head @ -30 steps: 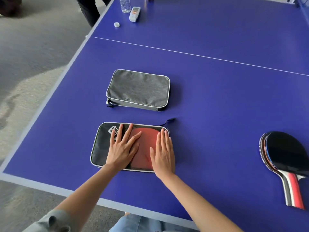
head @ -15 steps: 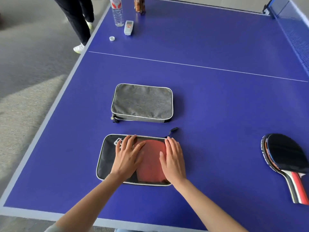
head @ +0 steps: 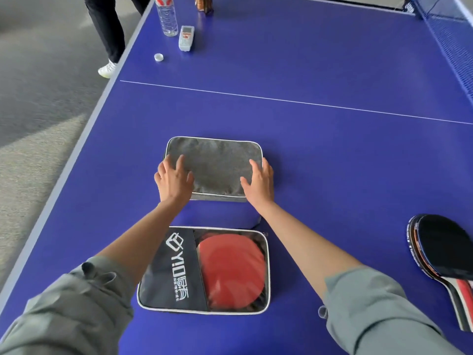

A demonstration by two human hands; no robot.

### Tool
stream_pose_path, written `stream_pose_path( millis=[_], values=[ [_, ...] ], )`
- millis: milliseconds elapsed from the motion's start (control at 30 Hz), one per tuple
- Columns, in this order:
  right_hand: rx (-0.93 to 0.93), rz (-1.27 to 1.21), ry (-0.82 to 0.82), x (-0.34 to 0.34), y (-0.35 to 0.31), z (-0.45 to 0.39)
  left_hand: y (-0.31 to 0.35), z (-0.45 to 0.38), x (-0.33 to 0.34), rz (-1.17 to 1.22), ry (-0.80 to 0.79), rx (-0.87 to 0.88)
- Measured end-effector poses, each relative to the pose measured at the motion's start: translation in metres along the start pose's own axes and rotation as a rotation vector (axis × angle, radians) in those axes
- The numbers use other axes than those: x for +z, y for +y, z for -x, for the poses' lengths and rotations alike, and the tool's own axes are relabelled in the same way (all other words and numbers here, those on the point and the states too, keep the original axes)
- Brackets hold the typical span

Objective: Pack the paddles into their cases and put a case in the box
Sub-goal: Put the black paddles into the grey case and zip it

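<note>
You're in a table-tennis room: you lean over a blue table (head: 332,155) with white lines, its net (head: 445,32) at the far right, paddle cases (head: 215,167) mid-table, and grey floor (head: 38,98) left of the table.

A blue table-tennis table (head: 332,155) carries a grey case (head: 217,167); nearer, a black case (head: 174,272) showing a red paddle (head: 230,267); right, a black paddle (head: 445,249); far left, a bottle (head: 167,17), bottle cap (head: 158,57) and remote (head: 186,38).
</note>
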State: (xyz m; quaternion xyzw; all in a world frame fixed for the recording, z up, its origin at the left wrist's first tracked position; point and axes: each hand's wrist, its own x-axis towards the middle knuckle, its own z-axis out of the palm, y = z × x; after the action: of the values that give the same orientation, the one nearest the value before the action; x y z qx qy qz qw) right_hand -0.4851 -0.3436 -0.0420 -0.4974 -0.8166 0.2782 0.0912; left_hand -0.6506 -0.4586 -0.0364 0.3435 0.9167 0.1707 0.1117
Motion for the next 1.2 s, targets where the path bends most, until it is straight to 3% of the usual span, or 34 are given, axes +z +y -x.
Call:
stream_pose_path(
  millis=[233,633,933,1200],
  values=[
    [0.128,-0.193,0.077,0.021,0.007,-0.008,-0.010,-0.008,0.010,0.063,-0.038,-0.103],
    [0.164,-0.309,0.219,-0.020,0.038,0.024,0.031,0.029,-0.006,0.142,-0.003,-0.036],
    [0.244,-0.323,0.363,-0.117,0.162,0.107,0.142,0.149,0.031,0.267,-0.020,0.055],
    [0.283,-0.307,0.276,-0.158,0.280,0.197,0.203,0.270,0.099,0.300,-0.066,0.004]
  ],
)
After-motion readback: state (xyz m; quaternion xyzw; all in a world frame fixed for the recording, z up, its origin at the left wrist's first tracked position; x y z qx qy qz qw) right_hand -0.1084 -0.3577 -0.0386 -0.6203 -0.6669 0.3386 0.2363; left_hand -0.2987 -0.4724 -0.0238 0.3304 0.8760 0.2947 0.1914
